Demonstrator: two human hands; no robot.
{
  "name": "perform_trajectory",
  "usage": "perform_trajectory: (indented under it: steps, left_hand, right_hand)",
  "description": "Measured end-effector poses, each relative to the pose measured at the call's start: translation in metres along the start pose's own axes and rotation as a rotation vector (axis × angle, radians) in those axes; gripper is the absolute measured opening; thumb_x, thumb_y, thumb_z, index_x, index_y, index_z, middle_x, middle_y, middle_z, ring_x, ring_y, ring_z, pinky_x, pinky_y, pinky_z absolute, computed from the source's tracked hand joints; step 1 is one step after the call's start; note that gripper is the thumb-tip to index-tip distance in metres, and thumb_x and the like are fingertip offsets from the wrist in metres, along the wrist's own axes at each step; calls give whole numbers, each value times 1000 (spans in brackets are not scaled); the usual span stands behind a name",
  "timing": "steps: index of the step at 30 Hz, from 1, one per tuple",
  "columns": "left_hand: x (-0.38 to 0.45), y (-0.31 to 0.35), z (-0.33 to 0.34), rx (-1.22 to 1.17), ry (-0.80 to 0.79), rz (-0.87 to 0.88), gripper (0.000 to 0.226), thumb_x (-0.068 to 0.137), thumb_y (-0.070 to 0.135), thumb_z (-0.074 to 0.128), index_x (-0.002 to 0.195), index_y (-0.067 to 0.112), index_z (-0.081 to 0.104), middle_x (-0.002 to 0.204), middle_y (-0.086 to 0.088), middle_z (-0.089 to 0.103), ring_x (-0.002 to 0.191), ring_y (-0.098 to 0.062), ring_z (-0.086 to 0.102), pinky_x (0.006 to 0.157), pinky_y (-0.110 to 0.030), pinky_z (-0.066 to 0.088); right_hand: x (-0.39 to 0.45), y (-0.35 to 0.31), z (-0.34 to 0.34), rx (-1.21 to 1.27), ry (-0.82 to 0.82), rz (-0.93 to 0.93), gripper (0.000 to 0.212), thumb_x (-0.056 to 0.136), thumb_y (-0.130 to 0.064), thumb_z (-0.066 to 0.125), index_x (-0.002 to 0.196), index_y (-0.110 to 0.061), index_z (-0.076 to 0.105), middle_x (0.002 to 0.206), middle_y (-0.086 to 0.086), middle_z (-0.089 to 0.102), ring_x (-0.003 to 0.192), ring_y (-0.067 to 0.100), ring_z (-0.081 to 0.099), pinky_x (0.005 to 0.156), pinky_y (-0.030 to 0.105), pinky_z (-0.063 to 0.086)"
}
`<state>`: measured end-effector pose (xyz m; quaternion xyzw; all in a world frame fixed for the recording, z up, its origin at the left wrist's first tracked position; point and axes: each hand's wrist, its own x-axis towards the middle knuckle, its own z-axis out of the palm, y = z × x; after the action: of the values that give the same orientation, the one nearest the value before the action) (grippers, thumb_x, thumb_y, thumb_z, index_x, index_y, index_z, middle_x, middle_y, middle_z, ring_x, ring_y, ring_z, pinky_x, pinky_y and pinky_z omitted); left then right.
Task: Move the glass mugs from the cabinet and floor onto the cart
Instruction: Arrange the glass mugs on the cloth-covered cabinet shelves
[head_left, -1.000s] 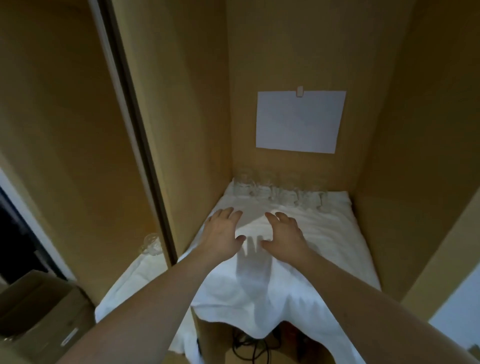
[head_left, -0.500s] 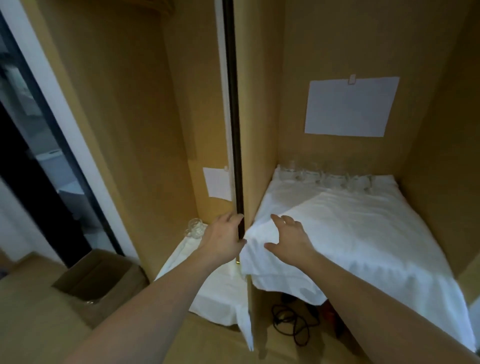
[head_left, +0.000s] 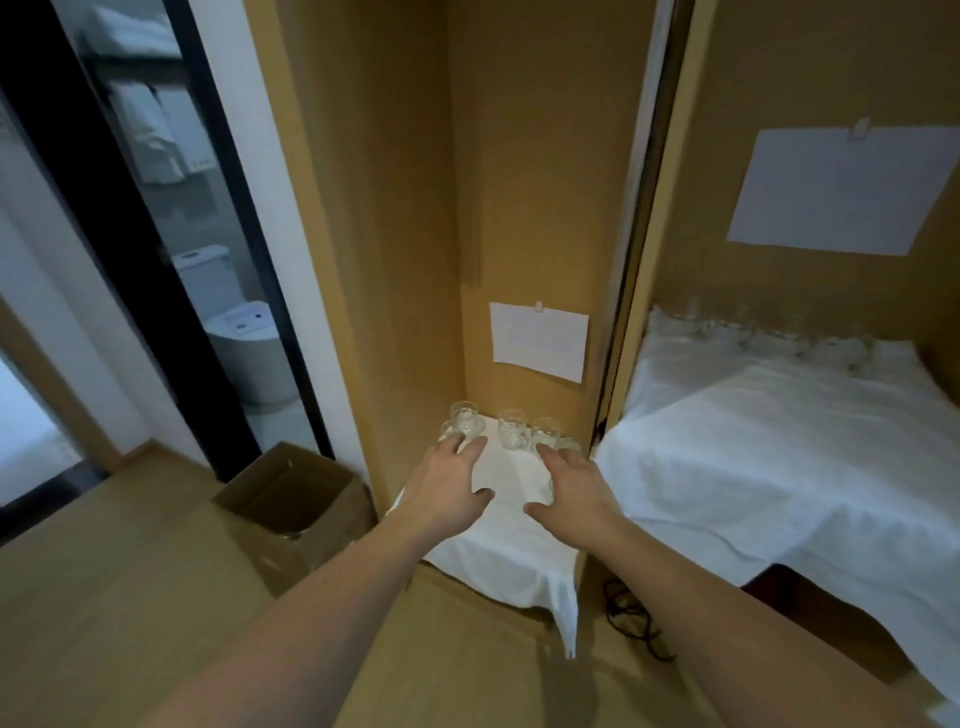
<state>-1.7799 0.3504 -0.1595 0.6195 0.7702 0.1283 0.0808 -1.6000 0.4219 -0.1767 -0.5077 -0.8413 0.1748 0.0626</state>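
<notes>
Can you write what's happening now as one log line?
left hand: open, reaching | right hand: open, reaching | glass mugs: on white cloth

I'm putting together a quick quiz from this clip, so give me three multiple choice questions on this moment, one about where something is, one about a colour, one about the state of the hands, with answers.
1. Where do the nearest glass mugs stand?
A. in the cardboard box
B. on the white cloth in the narrow left compartment
C. on the bare floor

2. What colour are the sheets of paper clipped to the cabinet back?
A. white
B. yellow
C. blue

3. How are the left hand and right hand?
A. each gripping a mug
B. fists closed
C. open, fingers spread, reaching toward the mugs

Answers: B, they sit at the cloth's back edge; A, both sheets look white; C, neither hand holds anything.
</notes>
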Motion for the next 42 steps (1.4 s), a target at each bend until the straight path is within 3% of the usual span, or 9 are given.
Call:
perform_trajectory:
  steps: [5,19,34,42]
  left_hand:
    - [10,-35,5,-23,-31,-76,73,94,48,59,156,29,25,161,-6,29,145,-30,31,115,-45,32]
    - [94,-106,7,22,-144,-255,72,94,47,60,154,29,25,159,-5,32,141,-31,36,114,-44,38]
    - [209,-128,69,-35,-283,-141,78,88,48,65,153,22,33,148,-8,44,131,-31,45,103,-43,46]
    - [292,-163,88,-73,-371,5,79,87,47,66,154,21,34,146,-8,46,132,-29,46,105,-39,44]
  right_hand:
    - [27,-20,22,-20,-72,-37,88,89,-52,63,158,-29,14,161,7,27,143,32,30,113,43,37]
    - [157,-40,65,84,-194,-87,84,90,-48,65,157,-25,21,157,7,31,141,31,33,111,41,39]
    - [243,1,104,209,-285,165,80,88,-47,66,155,-23,28,145,10,44,134,32,43,109,37,40]
    - [287,4,123,205,-228,356,82,87,-51,67,153,-18,32,141,12,51,131,30,48,110,33,38]
